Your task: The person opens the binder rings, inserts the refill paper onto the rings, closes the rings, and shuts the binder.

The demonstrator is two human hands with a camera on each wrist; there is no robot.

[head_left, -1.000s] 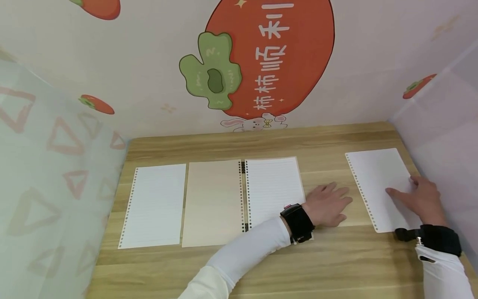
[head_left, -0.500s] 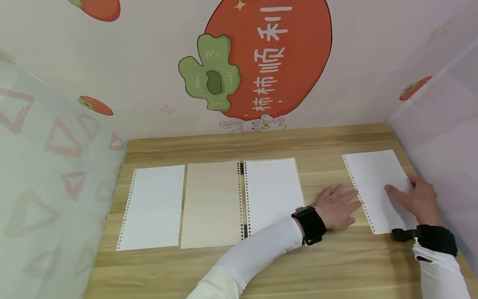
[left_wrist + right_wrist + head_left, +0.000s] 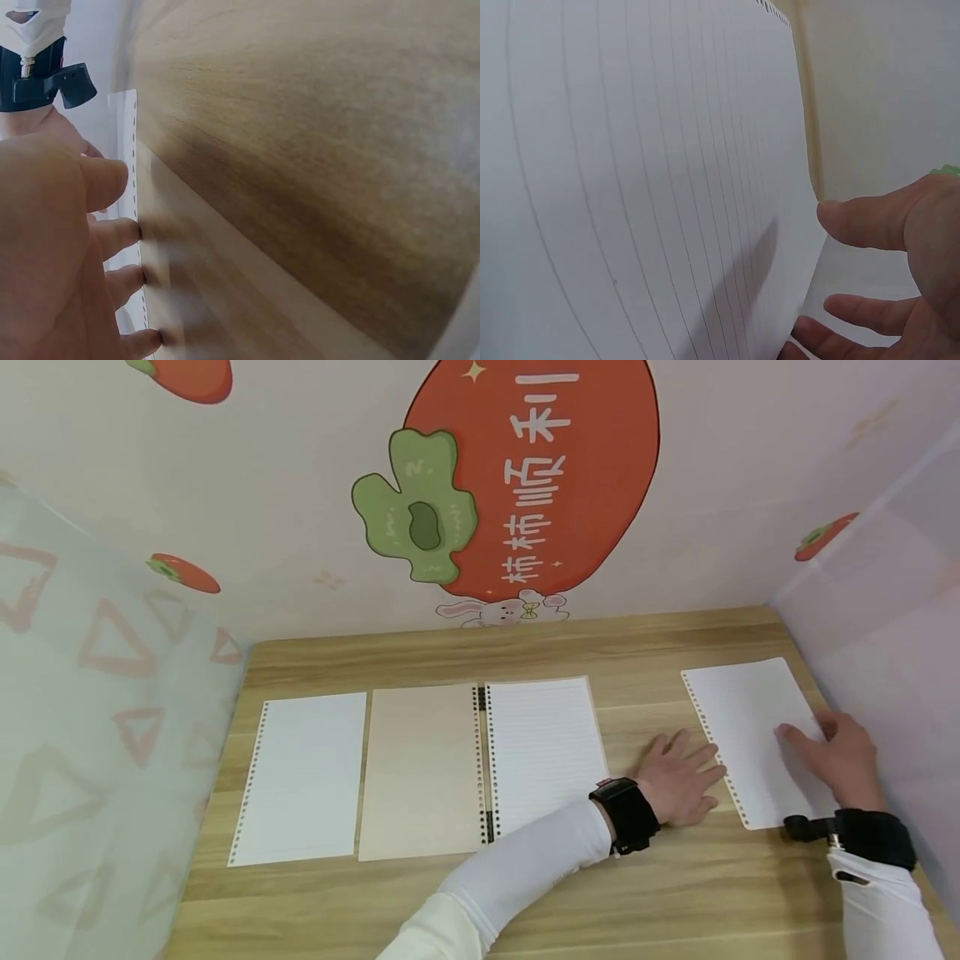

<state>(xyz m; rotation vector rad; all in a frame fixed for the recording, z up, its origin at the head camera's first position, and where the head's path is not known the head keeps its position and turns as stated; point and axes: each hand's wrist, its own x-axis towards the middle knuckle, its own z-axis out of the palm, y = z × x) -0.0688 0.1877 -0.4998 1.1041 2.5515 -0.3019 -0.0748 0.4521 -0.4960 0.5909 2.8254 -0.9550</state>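
Note:
A loose white lined sheet with a row of punched holes lies on the right side of the wooden table. My left hand, palm down with fingers spread, touches the table at the sheet's holed edge; the left wrist view shows its fingertips along those holes. At the sheet's opposite edge is my right hand, its thumb extended over the paper. In the right wrist view the thumb stands apart from the fingers, which are at the sheet's edge. Left of the left forearm lies an opened ring-hole notebook with a lined page.
Another loose holed sheet lies left of the notebook's beige cover. Two black binding clips show along the notebook's spine. Printed walls border the wooden table at the back and both sides.
My left hand has moved right, from beside the notebook page to the loose sheet's holed edge. My right hand stays at the sheet's right edge. The head view has shifted slightly.

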